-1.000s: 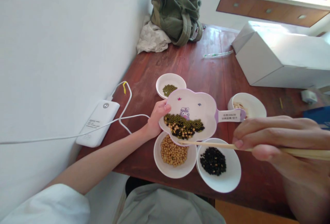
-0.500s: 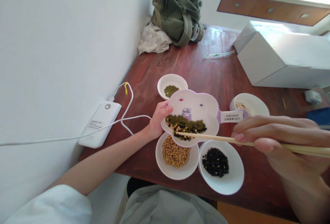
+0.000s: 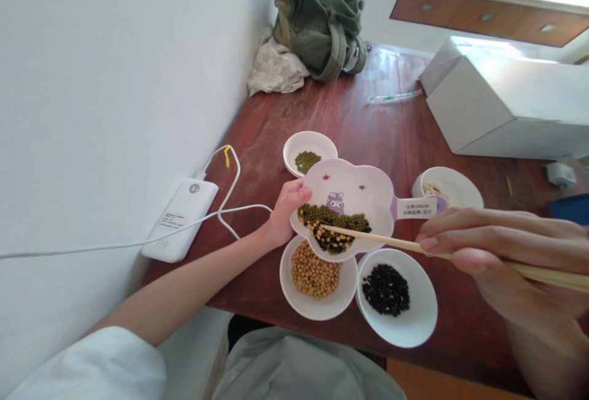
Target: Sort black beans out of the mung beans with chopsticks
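My left hand [image 3: 289, 211] grips the left rim of a purple-edged, flower-shaped bowl [image 3: 375, 194] with a labelled handle, tilted toward me. Green, black and yellow beans [image 3: 335, 223] lie mixed along its lower side. Closed around wooden chopsticks [image 3: 396, 242], my right hand [image 3: 501, 253] holds their tips among those beans. Just below stand a white bowl of soybeans [image 3: 317, 272] and a white bowl of black beans [image 3: 386, 289]. Behind the flower-shaped bowl is a white bowl of mung beans [image 3: 307, 161]. A white bowl with pale pieces [image 3: 460, 184] sits beyond the handle, partly hidden by my right hand.
A white power bank [image 3: 180, 221] with a cable lies at the left by the wall. At the back are a green bag [image 3: 310, 23] and a patterned cloth [image 3: 278, 69]. A large white box [image 3: 497, 93] and a clear plastic packet [image 3: 394, 98] occupy the right rear.
The chopstick tips have moved slightly right and up within the flower-shaped bowl, and more yellow beans show along its lower edge. My left hand keeps its hold.
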Motion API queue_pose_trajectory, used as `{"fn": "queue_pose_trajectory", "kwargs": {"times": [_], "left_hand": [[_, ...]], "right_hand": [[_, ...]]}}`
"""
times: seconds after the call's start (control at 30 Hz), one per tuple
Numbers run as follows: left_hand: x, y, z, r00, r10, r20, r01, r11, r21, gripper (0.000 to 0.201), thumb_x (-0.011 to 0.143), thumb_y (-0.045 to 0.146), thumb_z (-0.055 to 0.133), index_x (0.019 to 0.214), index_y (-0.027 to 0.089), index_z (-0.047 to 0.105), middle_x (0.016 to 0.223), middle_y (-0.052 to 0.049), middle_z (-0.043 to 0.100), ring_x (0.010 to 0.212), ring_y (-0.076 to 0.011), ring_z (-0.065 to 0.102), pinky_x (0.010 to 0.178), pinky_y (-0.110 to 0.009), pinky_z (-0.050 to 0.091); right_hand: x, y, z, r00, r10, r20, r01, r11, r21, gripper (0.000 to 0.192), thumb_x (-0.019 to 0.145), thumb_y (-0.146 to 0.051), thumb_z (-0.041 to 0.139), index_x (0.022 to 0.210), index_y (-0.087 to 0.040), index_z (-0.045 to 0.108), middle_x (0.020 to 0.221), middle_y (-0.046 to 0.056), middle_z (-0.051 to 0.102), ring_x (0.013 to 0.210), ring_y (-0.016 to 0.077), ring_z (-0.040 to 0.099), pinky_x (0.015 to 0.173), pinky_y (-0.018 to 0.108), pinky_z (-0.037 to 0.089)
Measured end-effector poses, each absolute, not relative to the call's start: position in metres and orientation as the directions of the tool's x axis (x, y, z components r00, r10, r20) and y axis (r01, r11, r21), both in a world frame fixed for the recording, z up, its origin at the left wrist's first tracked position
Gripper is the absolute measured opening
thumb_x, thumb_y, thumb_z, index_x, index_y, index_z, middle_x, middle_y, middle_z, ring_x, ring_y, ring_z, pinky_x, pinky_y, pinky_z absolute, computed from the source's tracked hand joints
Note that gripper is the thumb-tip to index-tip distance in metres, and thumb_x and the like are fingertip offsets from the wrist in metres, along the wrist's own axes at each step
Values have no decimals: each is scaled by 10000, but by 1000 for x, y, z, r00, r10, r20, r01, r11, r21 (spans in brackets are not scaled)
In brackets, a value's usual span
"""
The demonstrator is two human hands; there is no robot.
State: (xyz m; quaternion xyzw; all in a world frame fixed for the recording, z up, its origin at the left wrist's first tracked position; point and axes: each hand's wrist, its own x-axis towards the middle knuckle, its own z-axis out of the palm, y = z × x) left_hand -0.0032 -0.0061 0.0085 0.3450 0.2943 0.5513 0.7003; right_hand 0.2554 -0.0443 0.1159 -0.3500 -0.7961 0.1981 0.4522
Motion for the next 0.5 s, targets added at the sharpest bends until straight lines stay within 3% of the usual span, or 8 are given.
{"fn": "queue_pose_trajectory", "kwargs": {"times": [0.1, 0.27, 0.5], "left_hand": [[-4, -6, 8, 213, 976, -41, -553, 155, 819, 368, 745, 529, 780, 829, 178, 711, 634, -14, 663, 706, -238, 676, 630, -323, 501], [-4, -6, 6, 199, 980, -20, -553, 129, 823, 377, 756, 529, 784, 845, 166, 732, 703, -24, 704, 628, -188, 617, 588, -300, 456], [-4, -5, 7, 222, 975, -16, -549, 138, 824, 381, 769, 546, 772, 863, 178, 741, 714, -35, 722, 774, -262, 716, 622, -317, 499]], "right_hand": [[259, -43, 111, -482, 666, 569, 367, 743, -559, 117, 866, -114, 749, 851, -218, 799, 828, 17, 817, 673, 189, 778, 612, 272, 639], [260, -41, 115, -512, 670, 537, 370, 737, -566, 110, 896, -135, 722, 845, -211, 783, 815, 29, 807, 662, 192, 778, 559, 260, 621], [259, -43, 117, -511, 672, 536, 319, 728, -607, 81, 877, -132, 738, 849, -200, 772, 808, 40, 797, 653, 203, 768, 514, 278, 612]]}}
